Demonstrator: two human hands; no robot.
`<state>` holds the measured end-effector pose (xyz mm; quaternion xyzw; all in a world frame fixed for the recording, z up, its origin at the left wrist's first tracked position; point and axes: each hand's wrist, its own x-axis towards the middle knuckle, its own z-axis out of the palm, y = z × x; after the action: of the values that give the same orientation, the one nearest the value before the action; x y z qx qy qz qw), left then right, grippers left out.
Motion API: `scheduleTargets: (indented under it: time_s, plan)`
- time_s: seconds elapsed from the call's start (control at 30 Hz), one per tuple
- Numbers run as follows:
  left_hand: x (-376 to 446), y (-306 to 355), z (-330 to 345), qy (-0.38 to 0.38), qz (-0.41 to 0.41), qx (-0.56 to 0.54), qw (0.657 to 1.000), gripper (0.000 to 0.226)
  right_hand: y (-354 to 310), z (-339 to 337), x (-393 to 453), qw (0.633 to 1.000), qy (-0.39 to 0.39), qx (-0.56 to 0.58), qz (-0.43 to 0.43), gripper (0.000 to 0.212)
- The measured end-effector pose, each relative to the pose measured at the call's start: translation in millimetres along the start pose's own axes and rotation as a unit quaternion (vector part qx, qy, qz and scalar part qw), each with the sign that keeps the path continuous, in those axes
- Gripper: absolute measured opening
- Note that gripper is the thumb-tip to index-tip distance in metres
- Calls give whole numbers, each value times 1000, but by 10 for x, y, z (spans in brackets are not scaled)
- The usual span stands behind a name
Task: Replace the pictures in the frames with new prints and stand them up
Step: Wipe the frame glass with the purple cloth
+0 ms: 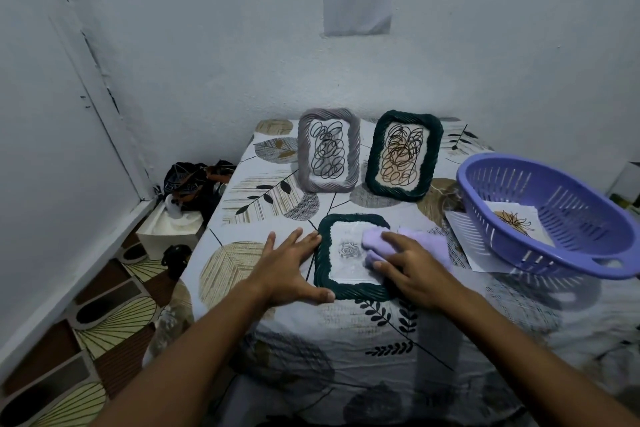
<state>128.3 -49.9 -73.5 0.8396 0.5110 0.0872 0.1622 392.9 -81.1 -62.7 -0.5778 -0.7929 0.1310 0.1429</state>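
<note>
Head view: your dark green frame (349, 255) lies flat, showing a grey rose print. At its 9 o'clock your left hand (294, 265) braces it, fingers straight; at 3 o'clock your right hand (412, 274) presses a lilac cloth (398, 241) onto it.

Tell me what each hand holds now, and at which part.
The right hand grips the lilac cloth at its near end, on the flat green frame. The left hand holds nothing; it rests beside the frame's left edge.

Left hand (292, 265) flat, fingers spread, touching left edge of dark green frame (323, 282) lying flat on the bed (346, 350). Right hand (412, 270) presses lilac cloth (415, 239) on its glass. Far: grey frame (327, 151) and second green frame (403, 156) upright; purple basket (540, 215) right.
</note>
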Motion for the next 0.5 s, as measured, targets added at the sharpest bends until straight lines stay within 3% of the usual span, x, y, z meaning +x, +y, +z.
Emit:
scheduleTargets:
  time_s: [0.1,0.23,0.5]
  plan:
    - [3,6,-6,-1,0,-1,1000,128,-10,14,-117,1000,9,3,-4,63]
    - [11,-12,2,-2,6,-1,1000,131,17,34,21,999,30,-25,32,47]
    - [9,-11,-8,-3,0,-9,1000,126,-80,62,688,991,12,-101,82,47]
